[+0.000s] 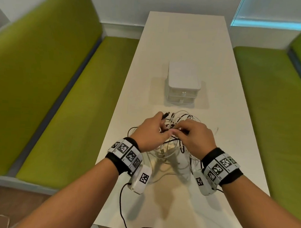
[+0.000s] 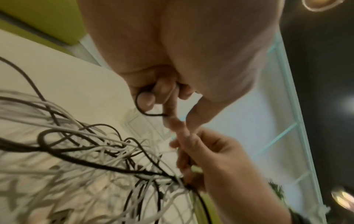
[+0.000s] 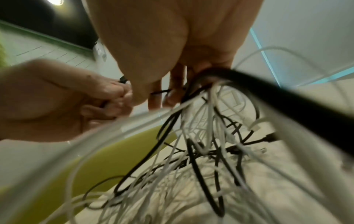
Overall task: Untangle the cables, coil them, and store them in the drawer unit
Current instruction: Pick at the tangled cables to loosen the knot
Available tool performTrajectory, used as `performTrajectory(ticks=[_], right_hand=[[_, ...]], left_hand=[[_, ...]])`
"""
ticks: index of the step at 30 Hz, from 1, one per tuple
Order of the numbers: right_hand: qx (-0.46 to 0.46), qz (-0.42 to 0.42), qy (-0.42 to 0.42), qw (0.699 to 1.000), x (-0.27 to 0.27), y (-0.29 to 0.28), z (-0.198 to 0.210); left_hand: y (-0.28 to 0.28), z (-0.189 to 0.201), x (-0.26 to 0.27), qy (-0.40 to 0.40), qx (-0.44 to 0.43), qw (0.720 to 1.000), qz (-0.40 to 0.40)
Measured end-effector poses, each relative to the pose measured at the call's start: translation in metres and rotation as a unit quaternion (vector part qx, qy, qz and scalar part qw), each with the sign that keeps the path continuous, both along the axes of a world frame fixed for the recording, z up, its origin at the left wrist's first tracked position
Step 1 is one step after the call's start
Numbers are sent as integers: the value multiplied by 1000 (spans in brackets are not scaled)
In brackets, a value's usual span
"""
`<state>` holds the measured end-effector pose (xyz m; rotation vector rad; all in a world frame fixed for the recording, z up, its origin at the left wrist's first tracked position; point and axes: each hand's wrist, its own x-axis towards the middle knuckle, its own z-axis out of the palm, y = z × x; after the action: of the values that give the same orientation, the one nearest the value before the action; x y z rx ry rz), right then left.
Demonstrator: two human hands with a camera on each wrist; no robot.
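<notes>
Both hands meet above a tangle of cables (image 1: pixel 172 147) lying on the near half of a long white table (image 1: pixel 185 45). From the head view the left hand (image 1: pixel 149 133) curls its fingers round a black cable (image 1: pixel 164 116) whose flat metal plug pokes out past the knuckles, while the right hand (image 1: pixel 196 136) pinches strands at the top of the heap, lifting part of it off the surface.

The left wrist view shows what the head view hides: the black cable makes a small loop (image 2: pixel 145 106) round the curled fingers (image 2: pixel 162 91), and the right hand's fingers are closed on a bundle of white and black strands gathered to a point. The right wrist view shows that bundle fanning down from the fingers (image 3: pixel 174 91) to the tabletop, thin round cords, smooth and rubbery, some ending in small plugs.

Just beyond the tangle stands the drawer unit (image 1: pixel 183 84), a small white plastic box with rounded corners and two clear-fronted drawers, both closed. Green padded benches (image 1: pixel 59 99) with a woven look run along both sides of the table.
</notes>
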<state>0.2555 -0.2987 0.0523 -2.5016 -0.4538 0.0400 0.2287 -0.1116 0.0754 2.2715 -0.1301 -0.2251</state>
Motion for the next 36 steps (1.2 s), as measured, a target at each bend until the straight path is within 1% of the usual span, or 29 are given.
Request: performTrajectory(ticks=[2,5,6,7,8,9,10,11,12,13,14,15,16,18,19,20,22,24,25,26,27,28,30,32,34,36], right_hand=[[-47,22,41,998,10,-10,-1],[-111,60,140,982,25,-26,-3],[-121,71,160,977,27,-29,-5],[-134,76,160,975,28,-32,-6],[-152,73,135,976,29,-33,-7],[-162,68,86,981,29,-33,-7],[-146,67,26,987,28,-33,-6],[-93,74,-34,992,27,-33,-4],[-22,86,-74,993,24,-32,0],[43,98,-88,990,21,-31,4],[79,100,-82,988,19,-29,8],[78,96,-63,990,16,-26,10],[36,87,-44,995,15,-24,11],[-104,72,-10,992,18,-21,9],[-153,70,2,986,21,-20,8],[-169,75,5,983,22,-18,8],[-132,88,-22,987,21,-13,11],[-55,63,-45,995,19,-11,15],[-27,42,-38,998,19,-12,16],[-26,28,-19,999,19,-15,16],[-53,26,6,998,20,-19,14],[-98,33,33,994,21,-22,9],[-170,50,62,982,21,-26,-2],[-189,49,69,978,19,-24,-10],[-198,31,72,977,20,-20,-13],[-199,18,58,978,25,-19,-9]], left_hand=[[1,6,5,-28,-36,999,28],[4,16,6,-84,-88,989,83],[6,17,6,-94,-79,988,94],[7,16,7,-98,-49,989,95],[8,13,8,-94,1,992,87],[9,6,8,-84,61,992,74],[10,-1,7,-68,119,989,59],[10,-8,6,-48,161,984,51],[8,-14,4,-27,182,982,49],[5,-17,3,-10,190,981,50],[3,-19,2,-3,189,980,56],[0,-18,1,-15,189,980,64],[-2,-16,0,-41,184,980,70],[-6,-14,-1,-99,143,983,54],[-9,-13,-2,-101,113,988,33],[-13,-11,-4,-87,89,992,10],[-21,-9,-5,-39,84,996,-14],[-22,-8,-3,-16,64,998,12],[-19,-6,-1,-17,43,998,32],[-14,-2,1,-28,22,998,50],[-10,2,2,-43,0,997,66],[-5,7,4,-61,-25,995,80],[0,15,4,-88,-71,989,99],[1,17,1,-104,-92,984,108],[2,13,-3,-97,-104,982,127],[9,4,-5,-81,-84,981,152]])
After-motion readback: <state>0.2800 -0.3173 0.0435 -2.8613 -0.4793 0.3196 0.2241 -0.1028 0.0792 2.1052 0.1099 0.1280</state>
